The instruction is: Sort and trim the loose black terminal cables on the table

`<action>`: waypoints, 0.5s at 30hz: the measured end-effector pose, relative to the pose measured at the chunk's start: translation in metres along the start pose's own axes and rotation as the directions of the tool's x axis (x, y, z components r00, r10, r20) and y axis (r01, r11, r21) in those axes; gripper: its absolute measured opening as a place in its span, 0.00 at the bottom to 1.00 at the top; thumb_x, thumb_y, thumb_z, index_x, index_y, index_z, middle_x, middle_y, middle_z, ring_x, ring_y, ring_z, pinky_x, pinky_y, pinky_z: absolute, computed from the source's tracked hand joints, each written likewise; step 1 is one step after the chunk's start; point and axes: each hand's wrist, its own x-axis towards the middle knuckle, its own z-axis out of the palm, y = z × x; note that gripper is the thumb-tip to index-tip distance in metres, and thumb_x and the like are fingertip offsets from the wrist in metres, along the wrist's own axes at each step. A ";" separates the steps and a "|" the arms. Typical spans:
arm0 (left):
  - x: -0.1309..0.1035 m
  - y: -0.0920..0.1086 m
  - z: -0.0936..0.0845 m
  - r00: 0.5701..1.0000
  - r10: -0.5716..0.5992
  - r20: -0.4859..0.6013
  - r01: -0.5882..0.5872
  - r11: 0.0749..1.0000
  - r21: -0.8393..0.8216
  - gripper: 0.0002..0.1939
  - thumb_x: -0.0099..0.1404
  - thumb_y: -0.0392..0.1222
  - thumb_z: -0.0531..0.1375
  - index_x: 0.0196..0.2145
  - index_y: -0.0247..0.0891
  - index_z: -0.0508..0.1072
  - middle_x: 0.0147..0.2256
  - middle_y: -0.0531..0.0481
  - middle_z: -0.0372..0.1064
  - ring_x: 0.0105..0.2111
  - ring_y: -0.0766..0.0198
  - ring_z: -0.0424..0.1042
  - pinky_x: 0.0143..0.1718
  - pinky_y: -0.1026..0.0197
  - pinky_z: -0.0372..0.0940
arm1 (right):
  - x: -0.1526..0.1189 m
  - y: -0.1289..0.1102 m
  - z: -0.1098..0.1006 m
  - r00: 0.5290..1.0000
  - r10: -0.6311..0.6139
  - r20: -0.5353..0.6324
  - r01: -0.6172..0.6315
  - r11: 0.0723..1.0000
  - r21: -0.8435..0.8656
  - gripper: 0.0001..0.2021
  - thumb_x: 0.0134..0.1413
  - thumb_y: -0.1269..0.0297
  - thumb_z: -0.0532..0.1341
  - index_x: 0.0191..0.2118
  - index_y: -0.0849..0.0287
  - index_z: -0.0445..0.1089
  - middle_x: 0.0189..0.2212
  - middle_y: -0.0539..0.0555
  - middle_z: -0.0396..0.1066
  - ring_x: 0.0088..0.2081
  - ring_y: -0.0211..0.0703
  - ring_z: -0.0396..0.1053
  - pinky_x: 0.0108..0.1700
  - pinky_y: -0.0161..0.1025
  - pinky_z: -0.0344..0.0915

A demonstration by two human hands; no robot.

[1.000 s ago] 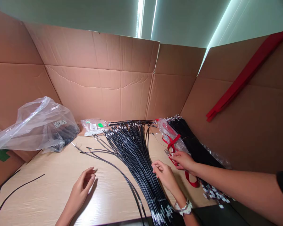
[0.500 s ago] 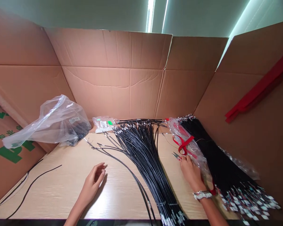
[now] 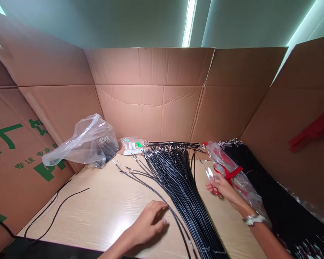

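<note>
A thick bundle of black cables (image 3: 178,180) with metal tips fans across the wooden table (image 3: 108,208). My left hand (image 3: 148,225) lies palm down on the table, fingers apart, fingertips against a loose black cable (image 3: 151,189) at the bundle's left edge. My right hand (image 3: 223,187), with a bracelet at the wrist, holds small red-handled snips (image 3: 210,176), blades pointing up, just right of the bundle. Right beside it lies a plastic-wrapped cable bundle with a red tie (image 3: 232,172).
Cardboard walls (image 3: 151,104) enclose the table on three sides. A clear plastic bag (image 3: 83,144) sits at the back left, with a small parts packet (image 3: 132,145) beside it. Another black cable bundle (image 3: 280,201) lies far right. Loose black wires (image 3: 56,212) trail at the left edge.
Another person's arm that held the snips has left the view. My right hand has picked up the snips and lifted them. My left hand slid right to the cables.
</note>
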 end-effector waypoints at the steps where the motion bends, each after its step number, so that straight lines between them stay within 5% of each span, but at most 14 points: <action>1: 0.003 0.004 0.002 0.997 0.035 0.065 -0.037 0.999 0.022 0.26 0.64 0.45 0.59 0.59 0.43 0.65 0.58 0.42 0.64 0.57 0.52 0.62 0.60 0.48 0.56 | 0.004 -0.008 0.010 1.000 0.020 0.017 -0.020 1.000 0.004 0.05 0.51 0.63 0.55 0.33 0.54 0.56 0.21 0.47 0.67 0.19 0.35 0.62 0.21 0.31 0.55; 4: 0.011 0.010 0.004 0.975 0.097 0.201 -0.115 0.990 0.078 0.32 0.63 0.51 0.61 0.63 0.43 0.62 0.63 0.40 0.57 0.61 0.47 0.56 0.63 0.43 0.51 | 0.012 -0.025 0.038 0.997 0.079 0.000 -0.078 0.992 -0.104 0.06 0.53 0.65 0.55 0.28 0.55 0.55 0.16 0.44 0.59 0.15 0.31 0.53 0.19 0.30 0.48; 11: 0.032 -0.003 0.012 0.987 0.018 0.160 0.006 0.990 -0.143 0.27 0.59 0.53 0.62 0.54 0.39 0.70 0.54 0.38 0.66 0.56 0.49 0.62 0.60 0.46 0.56 | 0.019 -0.042 0.071 0.986 0.114 0.120 -0.077 0.959 -0.274 0.26 0.52 0.41 0.59 0.18 0.55 0.54 0.08 0.43 0.49 0.13 0.32 0.49 0.18 0.32 0.46; 15: 0.047 -0.005 0.021 0.993 -0.040 0.115 0.067 0.969 -0.239 0.20 0.54 0.53 0.64 0.42 0.43 0.73 0.46 0.42 0.70 0.51 0.47 0.65 0.56 0.45 0.59 | 0.016 -0.054 0.082 0.947 -0.018 0.321 0.084 0.978 -0.193 0.19 0.43 0.46 0.67 0.28 0.60 0.72 0.20 0.51 0.71 0.24 0.39 0.66 0.28 0.35 0.63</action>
